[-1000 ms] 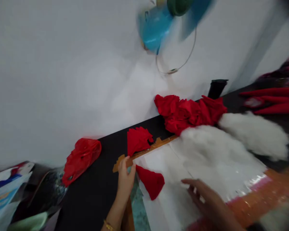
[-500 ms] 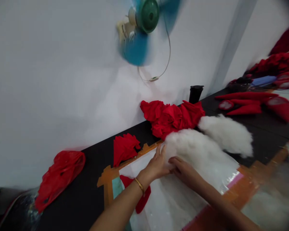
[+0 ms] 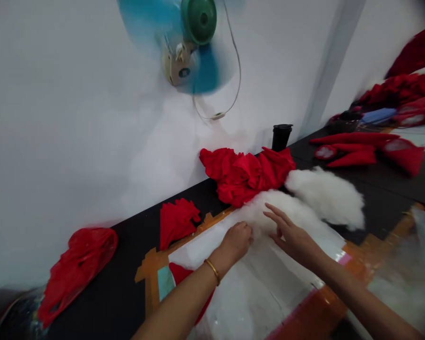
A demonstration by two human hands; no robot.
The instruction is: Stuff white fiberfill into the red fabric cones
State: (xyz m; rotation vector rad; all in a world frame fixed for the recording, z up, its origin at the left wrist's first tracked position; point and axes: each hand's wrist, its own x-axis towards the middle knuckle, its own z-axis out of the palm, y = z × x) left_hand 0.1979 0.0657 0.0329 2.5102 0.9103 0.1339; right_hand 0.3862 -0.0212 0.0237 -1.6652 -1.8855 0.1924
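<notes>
My left hand [image 3: 236, 242], with a gold bangle [image 3: 213, 272] at the wrist, is closed at the near-left edge of a pile of white fluffy stuffing [image 3: 290, 212]. Its fingertips pinch a wisp of it. My right hand [image 3: 292, 236] is just to the right, over the front of the pile, with its fingers spread and nothing held in them. Under both lies a clear plastic sheet [image 3: 248, 293] over a white surface. A red fabric piece [image 3: 179, 272] shows partly behind my left forearm.
Crumpled red fabric [image 3: 248, 172] lies behind the stuffing, and a smaller red stack [image 3: 177, 222] farther left. A red plastic bag [image 3: 80, 269] is at the far left. More stuffing [image 3: 327, 196], a black cup [image 3: 281, 137] and red sewn pieces [image 3: 361, 148] are right. A fan [image 3: 198, 21] spins above.
My left hand has gone from spread fingers to a closed pinch. My right hand has opened its fingers and moved right, away from the left one. The view has shifted slightly.
</notes>
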